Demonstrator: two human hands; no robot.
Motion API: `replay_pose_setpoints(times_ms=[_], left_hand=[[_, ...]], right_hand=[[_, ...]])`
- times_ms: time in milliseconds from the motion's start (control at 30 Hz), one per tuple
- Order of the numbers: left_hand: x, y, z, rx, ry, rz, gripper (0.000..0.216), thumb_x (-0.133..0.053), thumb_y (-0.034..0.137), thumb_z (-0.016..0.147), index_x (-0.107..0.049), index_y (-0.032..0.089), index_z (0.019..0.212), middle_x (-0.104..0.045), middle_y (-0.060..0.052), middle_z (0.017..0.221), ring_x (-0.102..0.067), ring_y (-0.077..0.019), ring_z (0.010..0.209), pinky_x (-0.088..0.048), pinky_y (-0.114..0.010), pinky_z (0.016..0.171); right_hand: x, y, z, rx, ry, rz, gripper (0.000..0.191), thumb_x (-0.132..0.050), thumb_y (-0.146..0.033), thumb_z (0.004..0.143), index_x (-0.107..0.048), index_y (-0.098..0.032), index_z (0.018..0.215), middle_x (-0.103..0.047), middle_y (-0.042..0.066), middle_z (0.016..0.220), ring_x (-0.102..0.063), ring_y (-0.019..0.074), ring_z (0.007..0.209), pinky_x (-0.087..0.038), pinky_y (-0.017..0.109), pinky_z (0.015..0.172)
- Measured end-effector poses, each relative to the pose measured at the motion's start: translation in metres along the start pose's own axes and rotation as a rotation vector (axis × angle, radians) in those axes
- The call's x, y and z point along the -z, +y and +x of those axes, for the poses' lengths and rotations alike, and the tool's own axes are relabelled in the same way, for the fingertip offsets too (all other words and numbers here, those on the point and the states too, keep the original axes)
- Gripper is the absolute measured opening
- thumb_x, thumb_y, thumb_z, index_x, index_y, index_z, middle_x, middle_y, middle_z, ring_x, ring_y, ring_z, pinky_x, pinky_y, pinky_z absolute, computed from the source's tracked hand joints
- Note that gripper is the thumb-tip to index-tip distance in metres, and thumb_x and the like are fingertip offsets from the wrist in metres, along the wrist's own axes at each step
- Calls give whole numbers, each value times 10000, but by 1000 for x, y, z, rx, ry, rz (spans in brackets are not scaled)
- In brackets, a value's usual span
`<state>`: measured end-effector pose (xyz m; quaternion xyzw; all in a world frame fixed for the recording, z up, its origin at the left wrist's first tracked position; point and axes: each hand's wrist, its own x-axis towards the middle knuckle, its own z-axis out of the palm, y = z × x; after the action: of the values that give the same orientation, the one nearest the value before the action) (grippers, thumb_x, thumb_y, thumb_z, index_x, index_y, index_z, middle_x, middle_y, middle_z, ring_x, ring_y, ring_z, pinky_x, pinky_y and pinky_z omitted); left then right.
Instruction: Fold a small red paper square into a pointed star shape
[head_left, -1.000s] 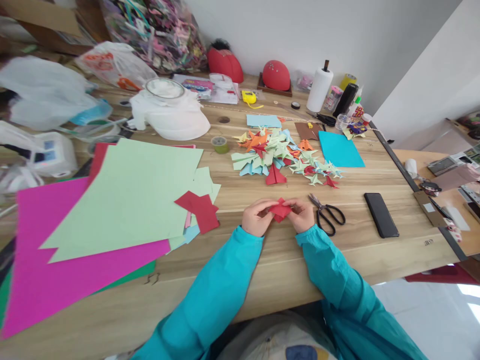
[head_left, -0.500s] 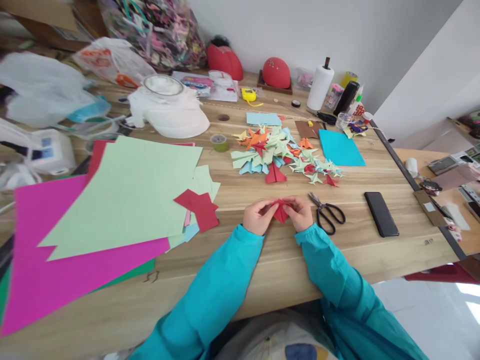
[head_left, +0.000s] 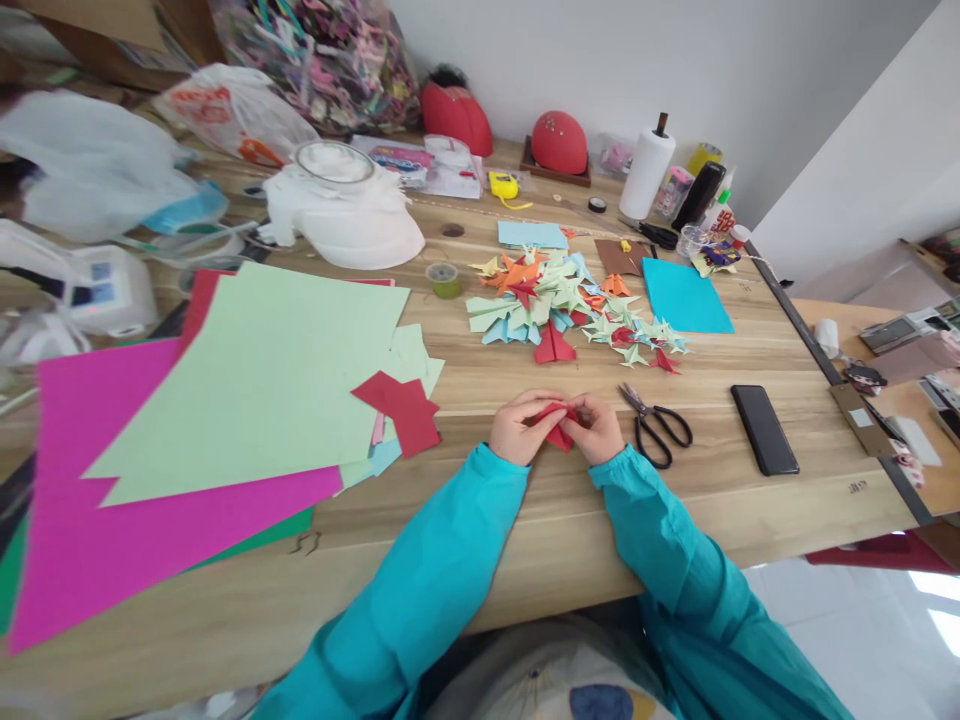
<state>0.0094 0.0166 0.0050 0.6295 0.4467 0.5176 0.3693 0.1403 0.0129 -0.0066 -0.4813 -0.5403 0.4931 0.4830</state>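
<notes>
A small piece of folded red paper (head_left: pixel 559 436) is pinched between my two hands above the wooden table. My left hand (head_left: pixel 517 428) grips its left side, thumb and fingers closed on it. On the other side my right hand (head_left: pixel 598 430) holds it the same way, and the fingers cover much of the paper. Black-handled scissors (head_left: pixel 654 425) lie just right of my right hand. Beyond my hands is a heap of folded paper pieces (head_left: pixel 551 305) in green, orange, blue and red. Red paper scraps (head_left: pixel 409 412) lie to the left.
Large green sheets (head_left: pixel 262 380) overlap a magenta sheet (head_left: pixel 97 480) at left. A phone (head_left: pixel 764 430) lies at right, with a blue sheet (head_left: pixel 688 296) behind. Along the wall stand a paper roll (head_left: pixel 646 175), a red dome (head_left: pixel 559 143) and a white plastic bag (head_left: pixel 345 215).
My fingers have shifted closer together on the red paper, which is turned slightly and shows less of its face. The whole view has moved a little; the table items stay put.
</notes>
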Motion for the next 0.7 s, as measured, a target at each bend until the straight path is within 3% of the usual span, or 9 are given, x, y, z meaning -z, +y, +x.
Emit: replay_pose_setpoints(times_ms=[333, 433, 567, 700], left_hand=[[-2, 2, -1, 26, 30, -31, 161, -577, 298, 718, -695, 189, 701, -651, -67, 821, -594, -176, 786, -471, -306, 750], [-1, 1, 0, 123, 40, -147, 215, -577, 354, 712, -695, 175, 693, -655, -73, 836, -593, -188, 825, -465, -310, 776], [-2, -4, 2, 367, 81, -468, 325, -589, 444, 679, -688, 140, 739, -669, -97, 865, -611, -221, 818, -488, -343, 718], [-4, -7, 3, 530, 65, -679, 329, -678, 404, 594, -680, 133, 781, -681, -95, 836, -623, -229, 789, -498, -353, 680]], right_hand=[[0, 3, 2, -38, -51, -30, 145, -646, -208, 574, -531, -175, 655, -541, -45, 543, -468, 81, 480, -365, 212, 469], [0, 4, 2, -54, -22, -26, 152, -659, -198, 557, -549, -175, 659, -567, -37, 559, -486, 88, 489, -385, 218, 477], [2, 1, 4, -111, 26, 91, 198, -693, -237, 526, -551, -174, 649, -593, -27, 574, -521, 104, 505, -422, 240, 502], [6, -2, 7, -151, 51, 169, 226, -716, -289, 511, -561, -175, 630, -590, -27, 555, -510, 105, 485, -423, 243, 480]])
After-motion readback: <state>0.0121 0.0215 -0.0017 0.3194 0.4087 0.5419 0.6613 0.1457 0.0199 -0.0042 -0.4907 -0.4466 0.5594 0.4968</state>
